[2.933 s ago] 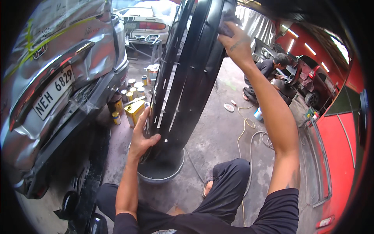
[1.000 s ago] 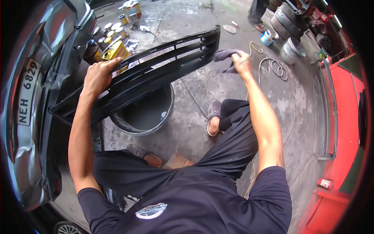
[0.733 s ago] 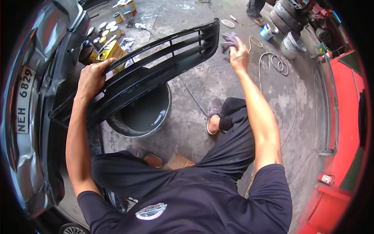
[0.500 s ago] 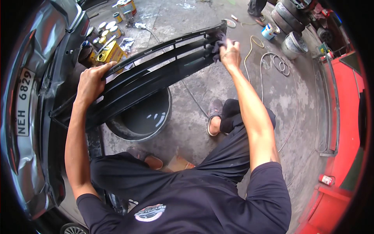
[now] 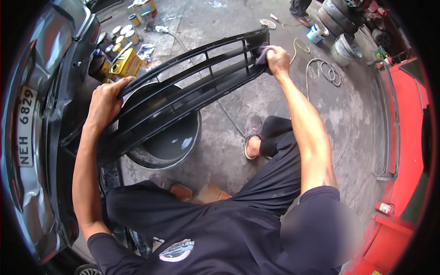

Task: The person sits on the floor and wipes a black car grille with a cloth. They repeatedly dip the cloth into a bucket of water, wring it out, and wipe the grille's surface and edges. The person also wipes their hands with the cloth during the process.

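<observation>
A long black slatted bumper grille (image 5: 192,78) slants across in front of me, its right end higher and farther off. My left hand (image 5: 108,101) grips its upper edge near the left end, fingers wrapped over the rim. At the right end my right hand (image 5: 278,61) is closed round a dark cloth (image 5: 262,58), which presses against the grille's end. Beneath the grille stands a round black tub (image 5: 198,133) with dark liquid in it; the grille hides part of the tub.
A dented grey car (image 5: 34,183) is close on my left. Paint cans and a yellow tin (image 5: 128,63) stand at the far left. Farther right are a white bucket (image 5: 346,50), stacked tyres (image 5: 334,18), a coiled hose (image 5: 327,75) and red bodywork (image 5: 408,123). Another person's leg (image 5: 300,8) shows at the top.
My right hand has moved slightly right and down with the cloth at the grille's right end. The grille has tilted, showing its openings more widely. My left hand keeps its grip.
</observation>
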A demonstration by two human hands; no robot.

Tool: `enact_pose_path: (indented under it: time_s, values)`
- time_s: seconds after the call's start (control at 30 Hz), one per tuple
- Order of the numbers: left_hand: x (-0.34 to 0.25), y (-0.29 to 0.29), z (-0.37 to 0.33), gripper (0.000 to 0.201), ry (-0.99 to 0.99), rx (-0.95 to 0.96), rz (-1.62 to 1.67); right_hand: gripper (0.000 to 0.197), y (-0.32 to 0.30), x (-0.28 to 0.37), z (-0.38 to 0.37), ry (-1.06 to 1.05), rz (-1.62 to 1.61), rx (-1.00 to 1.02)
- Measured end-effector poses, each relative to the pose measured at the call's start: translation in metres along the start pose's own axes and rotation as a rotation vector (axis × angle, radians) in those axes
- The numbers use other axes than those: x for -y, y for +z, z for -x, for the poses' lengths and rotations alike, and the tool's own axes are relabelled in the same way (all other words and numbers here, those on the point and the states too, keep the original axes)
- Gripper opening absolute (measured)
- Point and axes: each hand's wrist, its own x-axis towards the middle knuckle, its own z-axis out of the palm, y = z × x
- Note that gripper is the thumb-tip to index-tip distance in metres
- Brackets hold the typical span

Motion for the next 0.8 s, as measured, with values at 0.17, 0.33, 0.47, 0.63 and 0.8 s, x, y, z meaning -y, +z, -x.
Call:
enact_pose_path:
  time_s: [0.17, 0.33, 0.47, 0.63, 0.8]
  values:
    - [-0.002, 0.005, 0.005, 0.058, -0.033, 0.0, 0.046, 0.035, -0.002, 0.0, -0.018, 0.175, 0.146, -0.068]
    - [-0.008, 0.006, 0.009, 0.059, 0.043, -0.019, 0.067, 0.035, 0.015, 0.023, -0.013, -0.107, 0.333, 0.178]
    - [0.003, -0.004, 0.023, 0.059, -0.014, -0.02, 0.105, 0.039, -0.005, 0.042, -0.026, 0.018, -0.149, 0.547]
    - [0.016, 0.0, 0.005, 0.059, -0.027, 0.053, 0.134, 0.04, 0.025, 0.1, 0.024, 0.049, 0.144, 0.106]
    - [0.013, 0.0, -0.003, 0.05, -0.037, 0.021, 0.136, 0.033, 0.043, 0.22, 0.065, -0.051, 0.173, 0.122]
